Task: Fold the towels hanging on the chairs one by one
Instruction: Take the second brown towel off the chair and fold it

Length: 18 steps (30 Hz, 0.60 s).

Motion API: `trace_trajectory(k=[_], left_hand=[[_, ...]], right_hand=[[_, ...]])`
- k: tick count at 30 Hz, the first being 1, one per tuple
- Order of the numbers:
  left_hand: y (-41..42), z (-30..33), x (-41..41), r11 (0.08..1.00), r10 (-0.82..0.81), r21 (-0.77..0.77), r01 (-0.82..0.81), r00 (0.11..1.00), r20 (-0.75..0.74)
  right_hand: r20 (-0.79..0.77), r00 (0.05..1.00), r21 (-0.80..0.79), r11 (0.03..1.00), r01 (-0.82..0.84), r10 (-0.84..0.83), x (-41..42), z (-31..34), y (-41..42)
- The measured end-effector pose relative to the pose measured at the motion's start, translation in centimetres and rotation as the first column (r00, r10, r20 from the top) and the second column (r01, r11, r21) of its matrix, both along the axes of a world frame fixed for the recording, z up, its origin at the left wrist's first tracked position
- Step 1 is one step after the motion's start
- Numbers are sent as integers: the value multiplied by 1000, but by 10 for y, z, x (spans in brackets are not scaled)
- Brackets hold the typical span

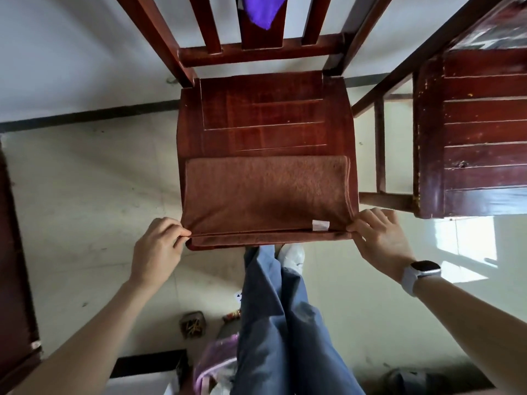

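Note:
A brown towel (265,192) lies folded on the front half of a red-brown wooden chair seat (265,115). A white label (320,225) shows near its front right corner. My left hand (159,249) pinches the towel's front left corner at the seat edge. My right hand (379,238), with a watch on the wrist, pinches the front right corner. A purple towel (261,8) hangs on the chair's backrest at the top of the view, mostly cut off.
A second wooden chair (479,132) stands close on the right. Dark wooden furniture (14,266) runs along the left edge. On the pale tiled floor near my legs lie a pink bag (216,363), a small woven object (194,325) and a black-and-white box (148,372).

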State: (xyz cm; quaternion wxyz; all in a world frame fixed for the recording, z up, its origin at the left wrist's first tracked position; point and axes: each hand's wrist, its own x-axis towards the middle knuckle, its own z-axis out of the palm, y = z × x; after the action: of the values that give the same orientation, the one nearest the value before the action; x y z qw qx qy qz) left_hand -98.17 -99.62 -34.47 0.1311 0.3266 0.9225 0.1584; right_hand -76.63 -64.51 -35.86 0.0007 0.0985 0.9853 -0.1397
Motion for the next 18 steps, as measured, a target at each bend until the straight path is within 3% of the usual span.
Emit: trace_trajectory(k=[6,13,18], left_hand=[[-2,-27,17,997,-50,-62,48,998,-27],[-12,-28,24,995,-92,-36,88,990,-109],[-12,-38,33,982,-125,-146,116,990,-58]], right_hand=[[89,996,72,997,-15,9,13,-19,-4],[26,1000,62,998,-19,17,25,-20,-10],[147,989,105,994,-31,15,28,-29,-17]])
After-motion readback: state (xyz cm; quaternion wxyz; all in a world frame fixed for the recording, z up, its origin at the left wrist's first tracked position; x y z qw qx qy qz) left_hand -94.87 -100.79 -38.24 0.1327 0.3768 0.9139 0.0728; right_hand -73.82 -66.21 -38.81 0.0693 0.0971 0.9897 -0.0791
